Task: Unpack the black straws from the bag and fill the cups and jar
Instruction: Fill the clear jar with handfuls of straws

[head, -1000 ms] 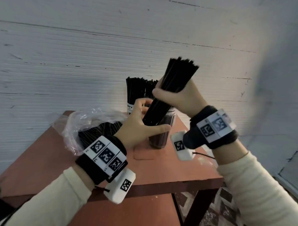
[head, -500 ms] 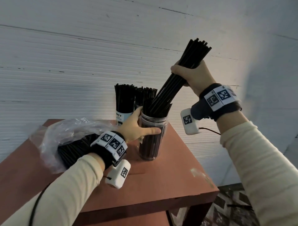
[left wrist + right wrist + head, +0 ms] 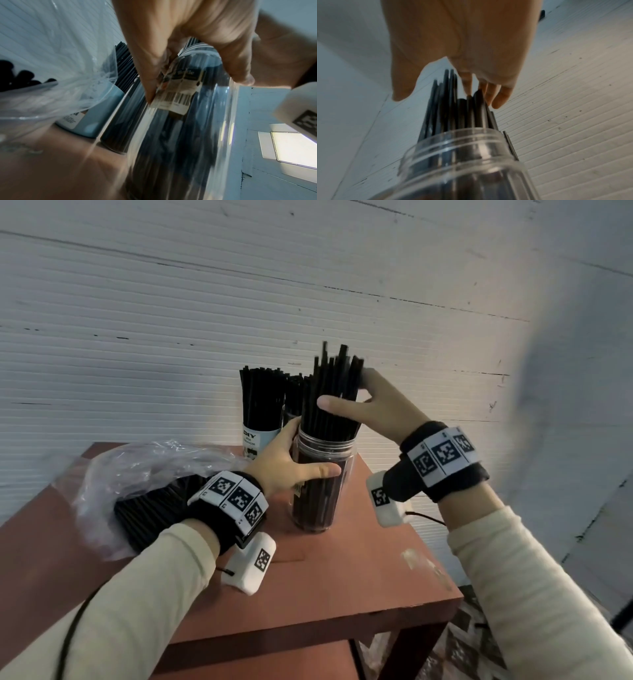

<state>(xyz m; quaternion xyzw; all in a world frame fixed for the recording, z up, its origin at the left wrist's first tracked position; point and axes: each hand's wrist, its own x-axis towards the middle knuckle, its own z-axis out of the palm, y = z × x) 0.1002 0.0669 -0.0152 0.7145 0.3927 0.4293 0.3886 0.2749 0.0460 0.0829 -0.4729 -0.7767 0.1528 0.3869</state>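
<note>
A clear plastic jar (image 3: 322,491) stands on the red-brown table (image 3: 342,583), packed with black straws (image 3: 330,392) that stick up unevenly. My left hand (image 3: 315,450) grips the jar just under its rim, thumb in front, beside a barcode label (image 3: 171,100). My right hand (image 3: 342,390) is at the straws' upper ends with straight fingers (image 3: 496,100) touching them and the thumb apart. Behind the jar stand a blue-labelled cup (image 3: 255,438) and a dark cup (image 3: 118,119), both full of straws. The clear plastic bag (image 3: 137,474) lies left, with straws (image 3: 150,508) inside.
A white ribbed wall (image 3: 171,320) rises right behind the table. The table's right edge (image 3: 445,570) is close to the jar, with patterned floor (image 3: 472,642) below. Bare tabletop lies in front of the jar.
My right hand brought the slanted bundle down into the jar and loosened its grip; the straws now stand upright. My left hand kept hold of the jar.
</note>
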